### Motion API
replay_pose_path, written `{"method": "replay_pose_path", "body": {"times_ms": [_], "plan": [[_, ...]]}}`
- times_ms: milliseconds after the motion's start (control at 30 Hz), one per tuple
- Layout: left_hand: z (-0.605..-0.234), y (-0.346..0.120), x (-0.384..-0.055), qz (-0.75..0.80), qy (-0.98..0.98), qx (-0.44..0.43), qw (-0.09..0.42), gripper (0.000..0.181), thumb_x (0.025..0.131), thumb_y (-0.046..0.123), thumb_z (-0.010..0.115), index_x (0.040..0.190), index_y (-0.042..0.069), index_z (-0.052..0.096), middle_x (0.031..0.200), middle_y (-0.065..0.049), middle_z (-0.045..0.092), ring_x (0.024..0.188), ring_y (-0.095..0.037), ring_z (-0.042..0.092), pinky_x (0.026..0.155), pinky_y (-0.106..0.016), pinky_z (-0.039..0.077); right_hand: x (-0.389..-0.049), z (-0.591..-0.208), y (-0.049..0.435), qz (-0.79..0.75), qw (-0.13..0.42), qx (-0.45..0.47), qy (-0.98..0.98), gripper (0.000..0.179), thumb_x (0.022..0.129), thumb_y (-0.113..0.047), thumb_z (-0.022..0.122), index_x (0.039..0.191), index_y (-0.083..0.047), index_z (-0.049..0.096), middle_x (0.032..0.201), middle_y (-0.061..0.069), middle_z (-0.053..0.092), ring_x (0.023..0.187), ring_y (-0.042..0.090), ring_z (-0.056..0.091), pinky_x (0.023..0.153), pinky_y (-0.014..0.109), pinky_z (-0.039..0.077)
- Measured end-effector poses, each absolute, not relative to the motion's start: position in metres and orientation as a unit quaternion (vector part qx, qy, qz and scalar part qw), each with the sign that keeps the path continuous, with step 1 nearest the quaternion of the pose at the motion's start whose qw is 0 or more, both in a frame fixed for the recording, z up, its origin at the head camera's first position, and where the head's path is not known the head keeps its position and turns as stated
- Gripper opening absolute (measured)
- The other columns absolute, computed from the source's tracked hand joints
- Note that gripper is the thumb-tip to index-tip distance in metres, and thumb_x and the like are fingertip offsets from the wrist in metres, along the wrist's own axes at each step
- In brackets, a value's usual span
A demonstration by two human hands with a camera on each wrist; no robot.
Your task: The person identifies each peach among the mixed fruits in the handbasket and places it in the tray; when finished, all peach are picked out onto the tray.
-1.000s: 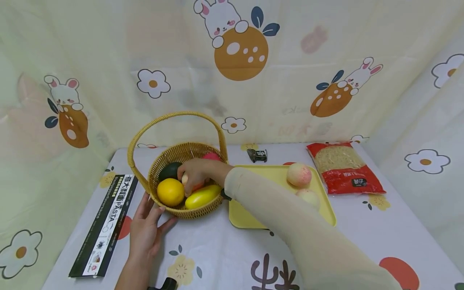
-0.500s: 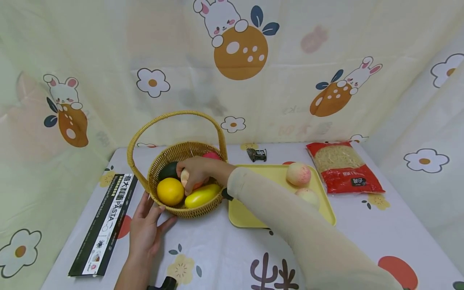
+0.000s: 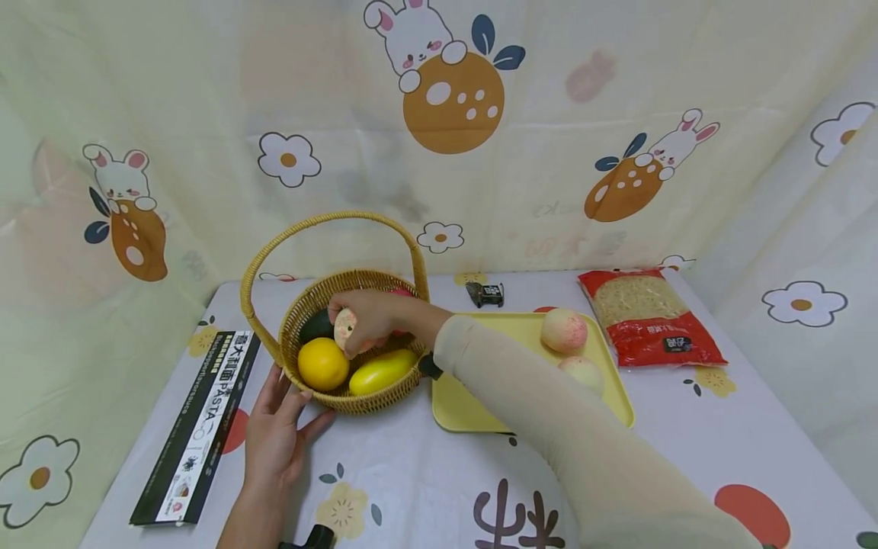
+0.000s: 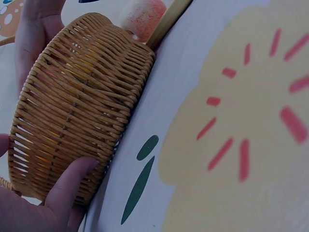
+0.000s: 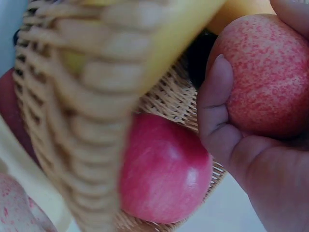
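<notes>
My right hand (image 3: 373,316) reaches into the wicker basket (image 3: 363,404) and grips a speckled pink peach (image 5: 270,77), its fingers curled round the fruit. Around that hand in the basket lie a dark green fruit (image 3: 315,326), an orange-yellow round fruit (image 3: 323,364), a long yellow fruit (image 3: 382,373) and a pink apple (image 5: 164,169). My left hand (image 3: 277,435) rests against the basket's near left side. Its fingers are spread, with the thumb (image 4: 72,181) lying along the woven wall in the left wrist view.
Right of the basket lies a yellow tray (image 3: 453,415) with two pale pink peaches (image 3: 564,330). Beyond it is a red bag of noodles (image 3: 652,320). A small black packet (image 3: 485,293) lies at the back. A long pasta box (image 3: 199,427) lies on the left. The basket's handle (image 3: 329,219) arches up.
My right hand has raised the peach slightly and turned it, so its pale end shows more. My left hand and the basket stay in place.
</notes>
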State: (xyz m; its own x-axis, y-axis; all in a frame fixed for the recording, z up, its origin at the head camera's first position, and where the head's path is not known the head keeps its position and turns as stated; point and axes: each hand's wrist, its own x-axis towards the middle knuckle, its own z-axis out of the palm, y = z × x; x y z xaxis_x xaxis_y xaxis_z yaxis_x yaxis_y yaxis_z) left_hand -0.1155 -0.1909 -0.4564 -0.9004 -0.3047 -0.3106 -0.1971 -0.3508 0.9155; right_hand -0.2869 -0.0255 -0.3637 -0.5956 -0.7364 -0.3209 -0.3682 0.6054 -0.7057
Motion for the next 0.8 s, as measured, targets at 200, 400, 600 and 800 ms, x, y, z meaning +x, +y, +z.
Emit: {"method": "replay_pose_path", "body": {"times_ms": [200,400,600,800], "plan": [[-0.456,-0.190,-0.116,-0.792,-0.569,0.217,0.036,0.077,0.106,0.010,0.056,0.163,0.051,0.028,0.177,0.009,0.023,0.148,-0.028,0.045,0.092,-0.048,0.064,-0.286,-0.355,-0.022,-0.334,0.313,-0.328,0.827,0.062,0.083,-0.011,0.087,0.135,-0.012,0.053,0.107,0.009,0.061,0.073,0.016,0.059,0.064,0.034,0.058],[-0.456,-0.191,-0.116,-0.793,-0.567,0.219,0.036,0.077,0.105,0.010,0.056,0.163,0.052,0.028,0.176,0.009,0.023,0.148,-0.028,0.045,0.091,-0.047,0.064,-0.283,-0.349,-0.014,-0.384,0.316,-0.339,0.799,0.054,0.084,-0.007,0.085,0.127,-0.012,0.053,0.101,0.010,0.060,0.068,0.018,0.056,0.063,0.035,0.055],[-0.456,-0.191,-0.117,-0.795,-0.564,0.221,0.037,0.077,0.105,0.009,0.056,0.163,0.051,0.029,0.176,0.009,0.025,0.147,-0.027,0.046,0.091,-0.047,0.064,-0.277,-0.340,0.005,-0.403,0.303,-0.353,0.788,0.055,0.083,-0.007,0.084,0.129,-0.011,0.053,0.104,0.011,0.059,0.075,0.017,0.057,0.062,0.029,0.054],[-0.455,-0.191,-0.115,-0.791,-0.568,0.223,0.038,0.077,0.105,0.009,0.056,0.163,0.052,0.029,0.176,0.009,0.025,0.147,-0.027,0.046,0.091,-0.046,0.065,-0.267,-0.337,0.034,-0.407,0.294,-0.353,0.790,0.056,0.083,-0.010,0.084,0.129,-0.013,0.053,0.106,0.011,0.060,0.079,0.018,0.058,0.063,0.028,0.054]]}}
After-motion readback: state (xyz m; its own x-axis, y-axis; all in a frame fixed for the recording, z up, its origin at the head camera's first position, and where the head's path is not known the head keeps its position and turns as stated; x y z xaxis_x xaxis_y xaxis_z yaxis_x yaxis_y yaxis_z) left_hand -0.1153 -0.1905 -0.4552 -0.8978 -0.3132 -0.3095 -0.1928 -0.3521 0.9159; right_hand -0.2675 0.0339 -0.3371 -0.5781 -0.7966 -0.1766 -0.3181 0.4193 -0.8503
